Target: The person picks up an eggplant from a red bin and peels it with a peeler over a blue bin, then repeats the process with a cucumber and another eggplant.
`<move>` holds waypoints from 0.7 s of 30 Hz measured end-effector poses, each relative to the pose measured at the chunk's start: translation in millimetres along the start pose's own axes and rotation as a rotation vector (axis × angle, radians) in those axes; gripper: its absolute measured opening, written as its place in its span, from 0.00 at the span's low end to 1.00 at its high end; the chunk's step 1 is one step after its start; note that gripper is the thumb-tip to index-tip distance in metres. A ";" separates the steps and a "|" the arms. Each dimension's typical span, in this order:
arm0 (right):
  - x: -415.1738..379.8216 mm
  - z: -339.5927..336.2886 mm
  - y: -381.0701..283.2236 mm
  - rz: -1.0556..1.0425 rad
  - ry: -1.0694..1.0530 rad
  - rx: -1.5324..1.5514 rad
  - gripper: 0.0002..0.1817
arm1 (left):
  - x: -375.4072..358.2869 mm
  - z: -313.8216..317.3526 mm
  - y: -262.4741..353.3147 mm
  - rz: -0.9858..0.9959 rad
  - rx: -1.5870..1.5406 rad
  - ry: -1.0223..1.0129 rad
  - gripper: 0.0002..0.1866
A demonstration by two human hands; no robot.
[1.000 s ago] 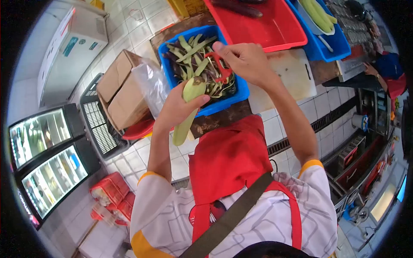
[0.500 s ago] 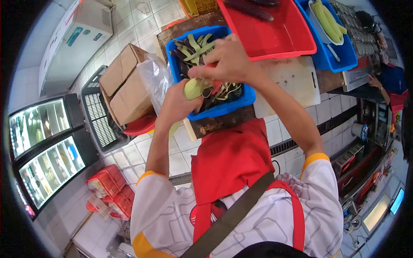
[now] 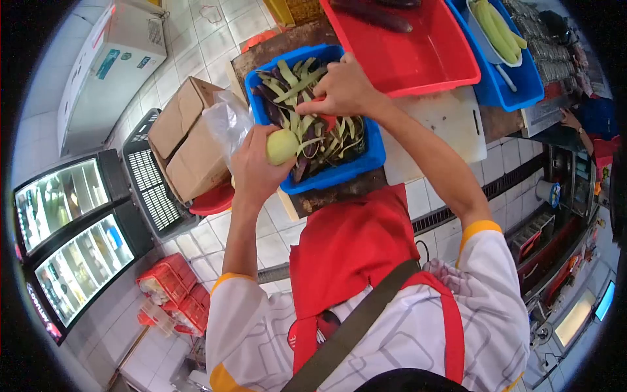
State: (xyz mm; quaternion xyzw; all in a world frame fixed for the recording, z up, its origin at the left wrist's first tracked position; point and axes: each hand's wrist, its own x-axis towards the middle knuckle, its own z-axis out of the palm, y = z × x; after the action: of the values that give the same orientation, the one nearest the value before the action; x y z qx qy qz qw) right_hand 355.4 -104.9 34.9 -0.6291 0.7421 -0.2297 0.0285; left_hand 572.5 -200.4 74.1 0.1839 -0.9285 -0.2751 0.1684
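Two bare hands work above a rectangular blue plastic tub (image 3: 339,174) heaped with green and dark purple peelings (image 3: 307,85). The left hand (image 3: 253,163) is wrapped around a pale green, smooth-skinned long vegetable (image 3: 282,147), its rounded end facing the peelings; the right hand (image 3: 346,88) is closed on a red peeler (image 3: 328,121), just right of that end. The tub stands on a worn, dark brown worktop (image 3: 317,201). Right of the right hand lies a stained white cutting board (image 3: 450,124); beyond it sits a red plastic tub (image 3: 431,52) with dark purple eggplants (image 3: 375,14). To the left hand's left are a clear plastic bag (image 3: 228,121), a brown cardboard box (image 3: 196,157) and a black slatted crate (image 3: 147,176) over white floor tiles (image 3: 202,238). Farther left glows a glass-doored refrigerator (image 3: 85,261); far right of the right hand, another person's hand (image 3: 571,119) shows.
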 end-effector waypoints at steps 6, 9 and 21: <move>18.8 -25.3 -29.5 0.126 0.020 0.264 0.26 | 6.5 -0.2 -4.4 -0.033 0.035 -0.012 0.23; 16.1 -13.8 -24.8 -0.028 0.161 0.116 0.27 | 4.0 -1.0 -2.6 -0.138 -0.184 -0.070 0.20; 17.6 -9.1 -14.8 -0.139 0.272 -0.061 0.29 | -4.5 -11.7 -1.0 -0.429 -1.020 -0.447 0.15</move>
State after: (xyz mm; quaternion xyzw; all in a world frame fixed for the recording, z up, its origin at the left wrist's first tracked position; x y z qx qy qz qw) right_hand 362.4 -120.2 52.9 -0.6427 0.7003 -0.2915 -0.1077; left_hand 581.5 -204.5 81.8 0.2008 -0.6343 -0.7462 -0.0233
